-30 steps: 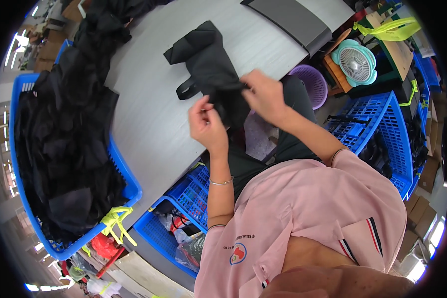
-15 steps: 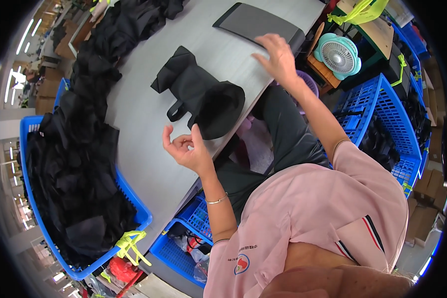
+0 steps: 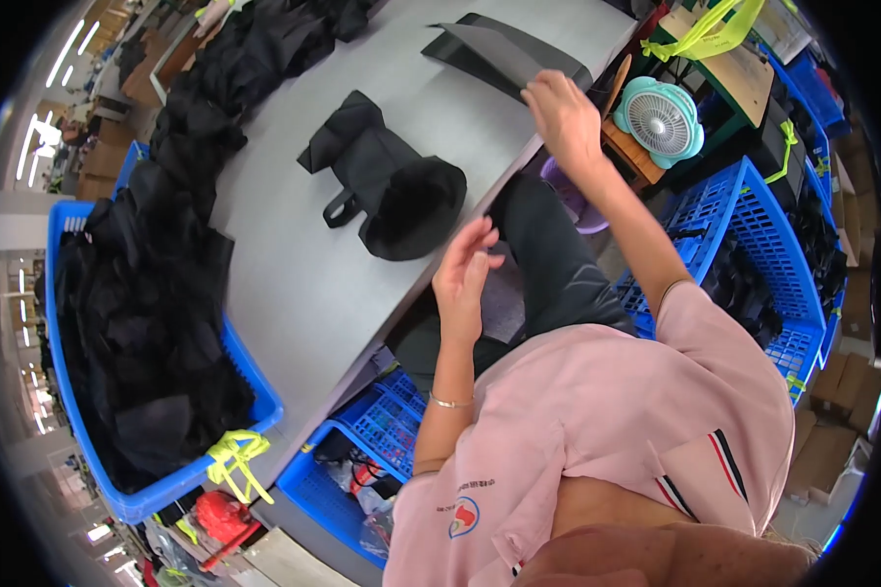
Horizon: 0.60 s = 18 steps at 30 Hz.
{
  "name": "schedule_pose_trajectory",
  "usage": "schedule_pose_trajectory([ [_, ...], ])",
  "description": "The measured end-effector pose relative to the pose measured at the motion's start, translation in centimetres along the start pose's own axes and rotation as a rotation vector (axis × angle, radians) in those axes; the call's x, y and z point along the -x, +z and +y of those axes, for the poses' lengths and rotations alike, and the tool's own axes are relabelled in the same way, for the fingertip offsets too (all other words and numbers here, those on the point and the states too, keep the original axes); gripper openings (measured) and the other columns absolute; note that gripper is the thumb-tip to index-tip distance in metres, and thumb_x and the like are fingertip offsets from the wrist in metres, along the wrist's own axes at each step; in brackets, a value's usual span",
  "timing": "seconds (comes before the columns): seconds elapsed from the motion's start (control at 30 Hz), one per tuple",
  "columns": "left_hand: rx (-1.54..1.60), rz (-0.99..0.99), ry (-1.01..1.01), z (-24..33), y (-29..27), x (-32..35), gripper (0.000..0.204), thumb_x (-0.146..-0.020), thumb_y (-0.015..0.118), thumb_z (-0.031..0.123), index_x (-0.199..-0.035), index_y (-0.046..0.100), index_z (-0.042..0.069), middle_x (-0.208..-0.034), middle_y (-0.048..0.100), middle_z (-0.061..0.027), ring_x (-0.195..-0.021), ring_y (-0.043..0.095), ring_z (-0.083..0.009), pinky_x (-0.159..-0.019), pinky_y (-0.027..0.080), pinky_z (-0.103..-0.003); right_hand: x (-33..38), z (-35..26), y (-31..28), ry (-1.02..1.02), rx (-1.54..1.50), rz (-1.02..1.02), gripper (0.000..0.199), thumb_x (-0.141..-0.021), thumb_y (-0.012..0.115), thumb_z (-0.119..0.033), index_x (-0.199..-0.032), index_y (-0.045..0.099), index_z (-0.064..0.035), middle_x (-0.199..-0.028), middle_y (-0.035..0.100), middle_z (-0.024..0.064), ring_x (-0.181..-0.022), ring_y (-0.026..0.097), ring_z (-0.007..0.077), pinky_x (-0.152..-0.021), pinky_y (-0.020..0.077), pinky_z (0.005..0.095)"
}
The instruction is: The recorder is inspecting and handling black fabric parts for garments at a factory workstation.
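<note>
While the black fabric bag (image 3: 387, 191) lies released on the grey tabletop (image 3: 294, 284), no hand is in contact with it. The bag is found near the table's front edge, slightly to the person's left, with a loop handle (image 3: 341, 207) projecting from its side and its rounded mouth end turned toward the person. The cloth looks soft, matte and creased; it is flattened, though not neatly squared.

The left hand (image 3: 463, 277) is held open in the air just beside the bag's mouth end, fingers loosely spread, nothing gripped. The right hand (image 3: 561, 111) is stretched to the far right of the table, where its fingers are closed on the edge of a thin dark grey flat sheet (image 3: 485, 54) resting on a small stack of similar sheets (image 3: 529, 61).

Judged from the layout, work on this bag appears to be at an intermediate stage: the bag is laid out, and a sheet is only being picked up, not yet brought to the bag. A blue plastic crate (image 3: 117, 489) filled with more black cloth items (image 3: 137, 323) is noted at the left, so a good deal of material seems unprocessed.
</note>
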<state>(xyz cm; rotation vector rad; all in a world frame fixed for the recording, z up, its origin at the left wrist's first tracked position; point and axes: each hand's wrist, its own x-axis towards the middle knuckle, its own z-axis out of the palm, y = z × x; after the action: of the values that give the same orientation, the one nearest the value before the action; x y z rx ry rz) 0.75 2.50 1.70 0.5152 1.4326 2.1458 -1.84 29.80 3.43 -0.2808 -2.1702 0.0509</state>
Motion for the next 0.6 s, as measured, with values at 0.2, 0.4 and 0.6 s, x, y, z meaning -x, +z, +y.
schedule_pose_trajectory([
  [0.2, 0.541, -0.162, -0.123, -2.8, 1.3, -1.4, 0.088, -0.088, 0.066, 0.057, -0.151, 0.033, 0.006, -0.148, 0.044, -0.0106, -0.138, 0.040, -0.0234, -0.115, 0.031, -0.040, 7.2, -11.4, -11.3, -0.044, -0.342, -0.187, 0.018, -0.081, 0.070, -0.006, -0.097, 0.064, -0.0013, -0.117, 0.066, 0.0141, -0.091, 0.067, 0.0249, -0.076, 0.0539, 0.0328],
  [0.4, 0.504, -0.193, -0.099, -1.5, 0.5, 0.7, 0.110, -0.066, 0.075, 0.071, -0.146, 0.039, 0.005, -0.147, 0.045, -0.0121, -0.135, 0.044, -0.0288, -0.111, 0.040, -0.045, 9.5, -12.2, -15.7, 0.204, -0.996, -0.627, 0.016, -0.090, 0.066, -0.005, -0.104, 0.061, -0.0002, -0.117, 0.067, 0.0157, -0.095, 0.067, 0.0252, -0.083, 0.0518, 0.0302],
  [0.6, 0.795, -0.046, -0.127, -0.1, -0.4, 2.3, 0.066, -0.087, 0.074, 0.032, -0.139, 0.046, 0.001, -0.128, 0.061, -0.0180, -0.119, 0.060, -0.0367, -0.102, 0.050, -0.047, 10.1, -12.0, -16.1, 0.369, -0.910, -0.669, 0.011, -0.091, 0.066, -0.009, -0.098, 0.062, -0.0014, -0.097, 0.061, 0.0075, -0.077, 0.060, 0.0157, -0.069, 0.0483, 0.0283],
])
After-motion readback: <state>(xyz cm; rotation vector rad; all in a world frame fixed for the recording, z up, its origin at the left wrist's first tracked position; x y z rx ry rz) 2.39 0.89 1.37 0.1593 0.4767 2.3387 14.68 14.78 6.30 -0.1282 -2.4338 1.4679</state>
